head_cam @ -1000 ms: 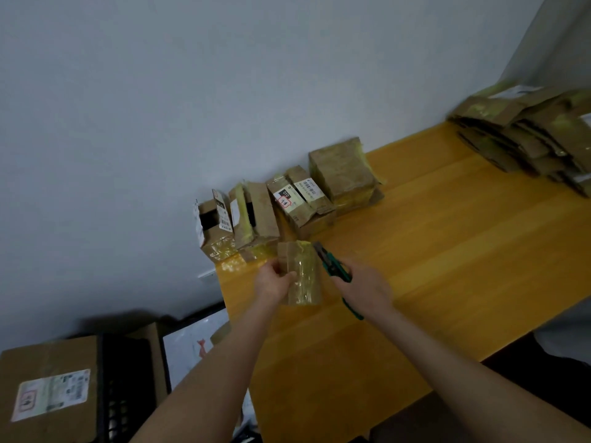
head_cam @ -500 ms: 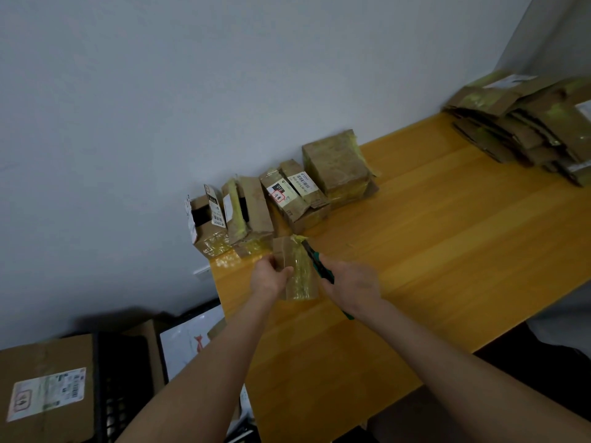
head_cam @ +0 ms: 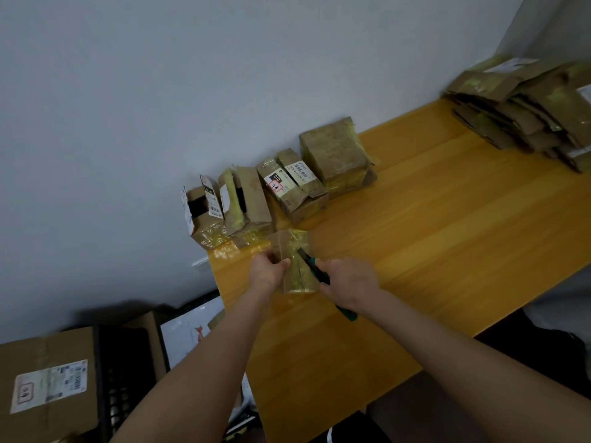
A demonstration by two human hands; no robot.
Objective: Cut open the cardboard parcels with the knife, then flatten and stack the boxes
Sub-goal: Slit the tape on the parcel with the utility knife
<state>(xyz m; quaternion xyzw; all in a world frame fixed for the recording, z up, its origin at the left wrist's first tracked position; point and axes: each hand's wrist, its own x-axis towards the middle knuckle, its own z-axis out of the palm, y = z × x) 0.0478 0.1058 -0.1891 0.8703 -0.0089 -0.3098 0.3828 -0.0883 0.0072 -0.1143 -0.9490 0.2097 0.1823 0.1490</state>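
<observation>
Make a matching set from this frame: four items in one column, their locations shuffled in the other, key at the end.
Items
1. knife
2. small parcel
3. flattened boxes
4. large box

Locations
A. stacked at the far right end of the table
B. held in the left hand
C. off the table, at lower left of the view
D. gripped in the right hand

Pairs: 1-D, 2-B, 3-A, 4-C
</observation>
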